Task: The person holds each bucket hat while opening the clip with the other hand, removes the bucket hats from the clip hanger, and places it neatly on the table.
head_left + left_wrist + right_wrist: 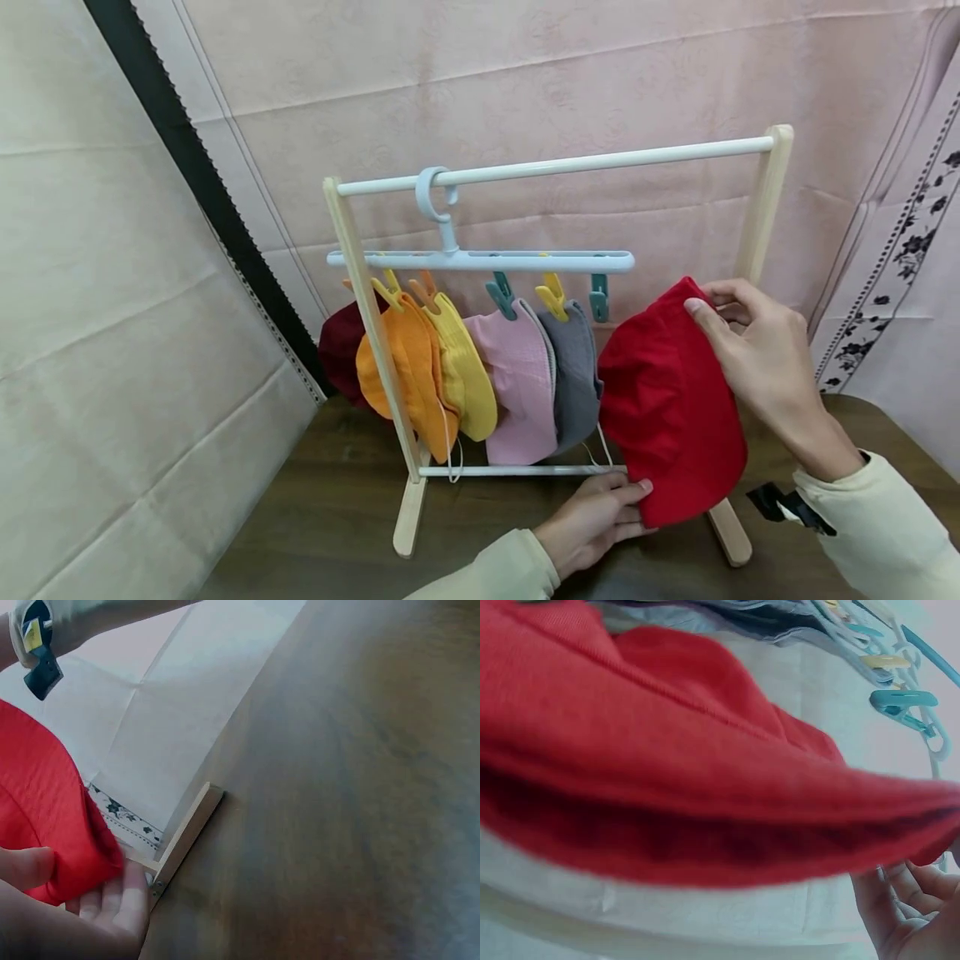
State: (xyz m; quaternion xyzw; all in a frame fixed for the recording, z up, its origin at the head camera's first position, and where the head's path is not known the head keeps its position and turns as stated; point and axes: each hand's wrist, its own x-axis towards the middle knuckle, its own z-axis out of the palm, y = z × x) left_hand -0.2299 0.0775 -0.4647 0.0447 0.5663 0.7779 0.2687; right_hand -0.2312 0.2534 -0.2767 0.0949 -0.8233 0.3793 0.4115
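A red cloth hat [671, 400], folded flat, is held between both hands at the right end of a small drying rack. My right hand [765, 350] pinches its top corner between thumb and fingers. Down at the lower brim, my left hand [596, 517] grips the edge, thumb in front and fingers behind, as the left wrist view also shows. Left of the red hat, a teal clothespin [598, 297] hangs from the light blue hanger [540, 262] with nothing in it. Beside it a grey hat [576, 379] hangs from a yellow clothespin [551, 296].
Pink [513, 383], yellow [467, 367], orange [408, 367] and dark red [341, 350] hats hang further left on clothespins. The wooden rack post [765, 204] rises behind my right hand. A rack foot [729, 533] stands on the brown table [315, 517]. Pale cloth [570, 83] hangs behind.
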